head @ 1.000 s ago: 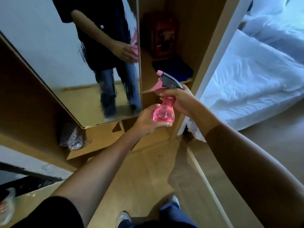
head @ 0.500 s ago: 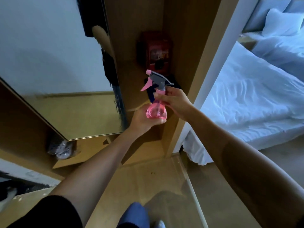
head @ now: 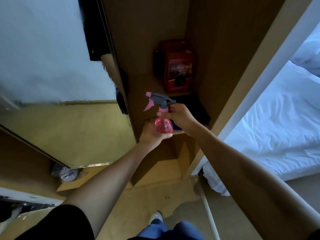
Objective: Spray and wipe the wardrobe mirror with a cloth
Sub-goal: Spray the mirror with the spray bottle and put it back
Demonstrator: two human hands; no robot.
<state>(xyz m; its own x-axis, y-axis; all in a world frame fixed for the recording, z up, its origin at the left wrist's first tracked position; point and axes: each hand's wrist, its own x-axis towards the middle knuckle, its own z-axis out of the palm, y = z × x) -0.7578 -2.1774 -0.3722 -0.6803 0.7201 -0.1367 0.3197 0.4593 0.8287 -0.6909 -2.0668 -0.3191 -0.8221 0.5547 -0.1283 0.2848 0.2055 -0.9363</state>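
Bottle: pink spray bottle [head: 163, 126] held upright in front of the wardrobe shelf [head: 178, 132], both hands on it.
Left hand: left hand [head: 152, 134] cups the bottle's belly from below, fingers curled round it.
Right hand: right hand [head: 180, 115] pinches the neck just under the grey spray head [head: 161, 99]; no finger on the pink trigger [head: 149, 105] that I can see.
Key relation: wardrobe mirror [head: 57, 80] lies to the left of the bottle; nozzle already points left toward its near edge. Bottle's long axis is vertical, spray axis roughly level.
Nearer hand: left hand is nearer the mirror; right is placed to work the trigger.
Next move (judgement): swing the bottle further left to face the glass, move a right finger onto the trigger.
Cloth: none clearly in view; dark blue folded item [head: 195, 108] on the shelf might be one, can't tell.
Counts: 1 spray bottle, 1 mirror, 2 hands, 1 red box [head: 178, 66] on the shelf, 0 confirmed cloths.
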